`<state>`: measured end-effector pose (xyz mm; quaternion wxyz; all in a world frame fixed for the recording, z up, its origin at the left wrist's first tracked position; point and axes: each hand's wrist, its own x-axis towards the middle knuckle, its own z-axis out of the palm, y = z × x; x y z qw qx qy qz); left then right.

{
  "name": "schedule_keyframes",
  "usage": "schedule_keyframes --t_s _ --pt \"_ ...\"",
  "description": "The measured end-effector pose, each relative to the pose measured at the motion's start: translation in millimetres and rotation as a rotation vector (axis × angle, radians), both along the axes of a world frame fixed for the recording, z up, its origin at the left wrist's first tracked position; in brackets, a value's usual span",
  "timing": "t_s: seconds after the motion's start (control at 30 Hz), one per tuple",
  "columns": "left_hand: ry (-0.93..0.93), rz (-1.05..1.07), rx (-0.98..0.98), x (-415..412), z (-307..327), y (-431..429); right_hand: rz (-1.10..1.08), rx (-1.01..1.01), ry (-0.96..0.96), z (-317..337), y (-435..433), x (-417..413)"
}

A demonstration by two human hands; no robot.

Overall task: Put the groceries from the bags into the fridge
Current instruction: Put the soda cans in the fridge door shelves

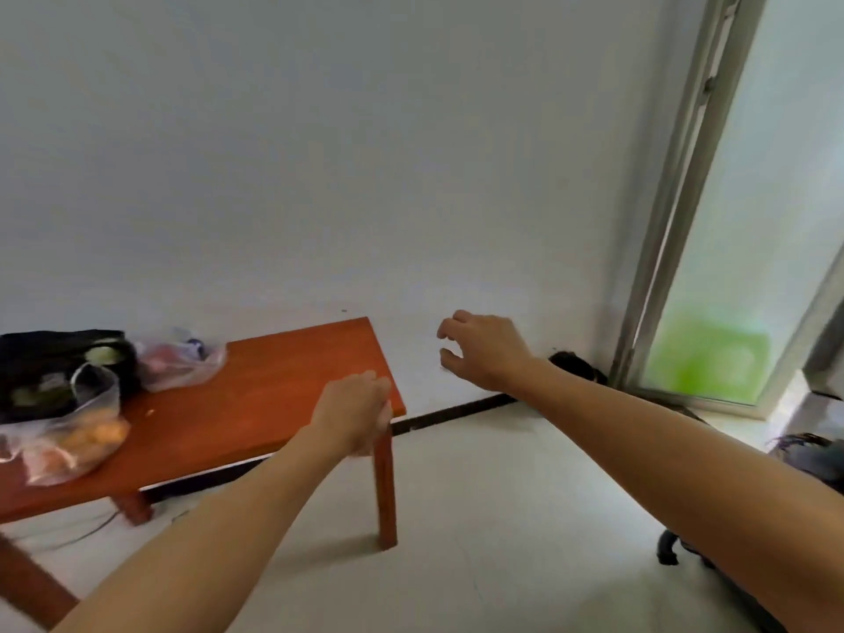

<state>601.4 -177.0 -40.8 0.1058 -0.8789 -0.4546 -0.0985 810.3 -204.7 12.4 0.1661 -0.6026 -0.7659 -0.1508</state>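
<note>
No words, numbers or labels can be read here, not on the bags [181, 364] or the surface [274, 386].

Three bags [180, 363] (two clear, one black); one table [255, 404]; two hands [354, 413].

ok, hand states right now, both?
Left hand: curled by the table corner, blurred; grip cannot be told.
Right hand: open, loosely curled, holding nothing.

A single head-worn view looks forward and down past outstretched arms toward a wooden table [283, 381] and white wall [319, 153].
</note>
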Motion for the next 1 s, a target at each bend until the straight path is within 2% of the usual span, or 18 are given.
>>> schedule_keyframes --t_s 0.27,0.43,0.67,0.87,1.0 --pt "0.033 0.303 -0.034 -217.8 -8.8 50.0 0.248 -0.072 -0.023 -30.9 109.9 -210.8" --pt "0.025 0.447 -0.087 -308.8 -23.4 72.9 0.365 -0.116 -0.046 -44.0 157.3 -307.0" --pt "-0.034 0.542 -0.147 -379.8 -55.6 132.9 0.453 -0.192 -0.063 -74.5 248.8 -387.1" --pt "-0.105 0.588 -0.199 -425.7 -73.7 238.4 0.47 -0.246 -0.046 -109.0 357.0 -427.0" --pt "-0.069 0.58 -0.215 -441.9 -76.7 307.8 0.453 -0.323 -0.083 -129.7 429.2 -439.8"
